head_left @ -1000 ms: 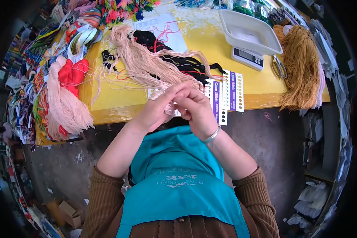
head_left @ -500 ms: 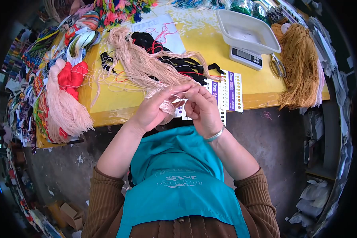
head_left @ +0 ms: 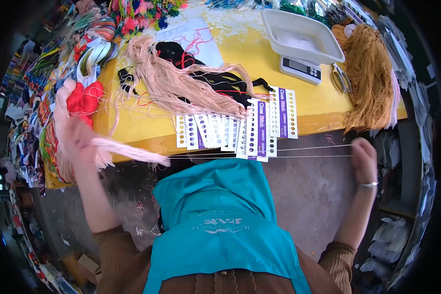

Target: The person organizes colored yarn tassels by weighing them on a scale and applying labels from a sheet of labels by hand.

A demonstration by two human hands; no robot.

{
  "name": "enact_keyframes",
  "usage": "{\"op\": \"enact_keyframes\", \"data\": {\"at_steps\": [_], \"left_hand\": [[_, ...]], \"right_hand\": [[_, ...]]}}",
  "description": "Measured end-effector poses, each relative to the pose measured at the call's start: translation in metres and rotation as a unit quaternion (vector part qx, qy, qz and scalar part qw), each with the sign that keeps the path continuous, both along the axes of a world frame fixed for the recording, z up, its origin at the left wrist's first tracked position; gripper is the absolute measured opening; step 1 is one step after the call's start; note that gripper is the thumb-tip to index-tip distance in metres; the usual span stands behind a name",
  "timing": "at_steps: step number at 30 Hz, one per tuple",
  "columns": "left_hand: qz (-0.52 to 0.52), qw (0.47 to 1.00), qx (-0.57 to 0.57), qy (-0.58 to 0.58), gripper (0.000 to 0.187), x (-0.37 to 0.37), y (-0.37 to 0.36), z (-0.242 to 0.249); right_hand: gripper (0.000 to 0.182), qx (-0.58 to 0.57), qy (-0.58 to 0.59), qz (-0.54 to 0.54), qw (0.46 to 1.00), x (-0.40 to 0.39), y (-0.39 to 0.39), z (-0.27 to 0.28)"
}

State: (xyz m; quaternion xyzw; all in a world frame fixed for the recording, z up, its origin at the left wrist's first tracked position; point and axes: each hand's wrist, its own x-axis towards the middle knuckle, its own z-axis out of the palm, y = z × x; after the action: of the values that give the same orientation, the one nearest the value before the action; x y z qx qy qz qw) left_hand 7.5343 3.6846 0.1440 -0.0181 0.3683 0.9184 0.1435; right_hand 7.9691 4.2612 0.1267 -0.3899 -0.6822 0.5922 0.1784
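My left hand (head_left: 83,142), smeared by motion, is closed around a pale pink bundle of thread (head_left: 132,150) by the table's left front corner. Two thin strands of thread (head_left: 308,148) stretch taut from that bundle across to my right hand (head_left: 364,160), which is closed on their far ends, out past the table's front edge. Below the strands is my teal apron. Several punched Cross Stitch thread cards (head_left: 257,127) lie overlapped along the front edge, some jutting over it. Behind them a beige skein (head_left: 174,81) rests partly over black thread (head_left: 220,78).
A digital scale (head_left: 300,71) carries a white plastic tray (head_left: 303,36), with scissors (head_left: 341,78) beside it. A golden-brown skein (head_left: 370,78) hangs over the right edge. Red thread (head_left: 85,98) and many coloured skeins crowd the left side of the yellow table (head_left: 318,120).
My hands were together over the table's front edge; they have moved far apart to left and right, drawing the strands out straight. The cards behind them now show.
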Motion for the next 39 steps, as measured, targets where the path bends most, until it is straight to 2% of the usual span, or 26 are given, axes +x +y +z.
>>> {"op": "enact_keyframes", "data": {"at_steps": [2,3,4,5,7,9,10,11,12,13,14,15,16,17,19,21,23,24,27,28,30,32,35,39], "left_hand": [[0.058,0.997,0.024,0.039,0.026,-0.023,-0.08,-0.001],[0.011,0.993,0.061,0.097,0.026,-0.031,-0.117,-0.005],[0.013,0.989,0.076,0.126,0.026,-0.03,-0.136,-0.002],[0.014,0.983,0.092,0.155,0.027,-0.029,-0.146,0.003],[0.013,0.978,0.102,0.183,0.027,-0.009,-0.112,0.017],[-0.09,0.972,0.125,0.177,0.029,0.007,-0.059,0.025],[-0.139,0.965,0.154,0.163,0.031,0.016,-0.023,0.026],[-0.187,0.954,0.183,0.149,0.034,0.027,0.015,0.026],[-0.207,0.947,0.206,0.134,0.037,0.041,0.052,0.024],[-0.227,0.939,0.229,0.118,0.04,0.055,0.086,0.019],[-0.266,0.928,0.242,0.101,0.041,0.063,0.113,0.012],[-0.304,0.914,0.255,0.085,0.042,0.07,0.138,0.003],[-0.327,0.915,0.225,0.073,0.041,0.08,0.161,-0.002],[-0.349,0.914,0.195,0.06,0.039,0.09,0.183,-0.006],[-0.417,0.897,0.14,0.044,0.034,0.111,0.221,-0.01],[-0.395,0.917,-0.04,0.023,0.025,0.132,0.251,-0.013],[-0.416,0.89,-0.18,0.038,0.024,0.144,0.277,-0.02],[-0.419,0.887,-0.194,0.026,0.024,0.149,0.288,-0.026],[-0.425,0.876,-0.227,0.005,0.023,0.159,0.313,-0.035],[-0.435,0.871,-0.226,0.015,0.023,0.159,0.319,-0.043],[-0.442,0.871,-0.215,0.024,0.019,0.161,0.329,-0.05],[-0.434,0.872,-0.224,0.034,0.014,0.165,0.336,-0.052],[-0.414,0.885,-0.212,0.018,0.011,0.165,0.341,-0.051],[-0.421,0.882,-0.21,0.015,0.009,0.158,0.341,-0.061]], "right_hand": [[0.011,0.08,-0.033,-0.176,0.981,0.08,0.063,-0.011],[0.02,0.245,-0.131,-0.273,0.921,0.139,0.115,-0.037],[0.028,0.483,-0.258,-0.302,0.781,0.188,0.149,-0.048],[0.034,0.436,-0.375,-0.388,0.72,0.17,0.114,-0.013],[0.029,0.498,-0.347,-0.403,0.685,0.167,0.108,0.0],[0.02,0.663,-0.269,-0.278,0.641,0.146,0.112,-0.003],[0.011,0.696,-0.174,-0.212,0.663,0.111,0.101,0.0],[0.01,0.654,-0.114,-0.177,0.727,0.068,0.076,0.004],[0.011,0.532,-0.024,-0.176,0.828,0.028,0.053,0.001],[0.012,0.396,0.067,-0.149,0.904,-0.005,0.035,-0.005],[0.014,0.301,0.124,-0.064,0.943,-0.035,0.014,0.0],[0.014,0.251,0.112,-0.004,0.962,-0.058,0.004,-0.003],[0.012,0.109,0.197,0.021,0.974,-0.085,-0.016,-0.007],[0.011,0.033,0.175,0.046,0.983,-0.102,-0.03,-0.009],[0.007,-0.001,0.189,0.134,0.973,-0.133,-0.049,-0.022],[0.01,-0.066,0.181,0.178,0.965,-0.153,-0.071,-0.023],[0.016,-0.137,0.194,0.201,0.95,-0.163,-0.085,-0.024],[0.027,-0.157,0.185,0.208,0.948,-0.165,-0.09,-0.022],[0.037,-0.145,0.212,0.222,0.941,-0.167,-0.1,-0.03],[0.042,-0.102,0.195,0.245,0.944,-0.166,-0.1,-0.03],[0.041,-0.076,0.187,0.246,0.948,-0.162,-0.106,-0.026],[0.035,-0.082,0.194,0.243,0.947,-0.16,-0.106,-0.032],[0.019,0.029,0.142,0.228,0.963,-0.16,-0.101,-0.046],[0.01,0.096,0.116,0.184,0.971,-0.165,-0.096,-0.064]]}}
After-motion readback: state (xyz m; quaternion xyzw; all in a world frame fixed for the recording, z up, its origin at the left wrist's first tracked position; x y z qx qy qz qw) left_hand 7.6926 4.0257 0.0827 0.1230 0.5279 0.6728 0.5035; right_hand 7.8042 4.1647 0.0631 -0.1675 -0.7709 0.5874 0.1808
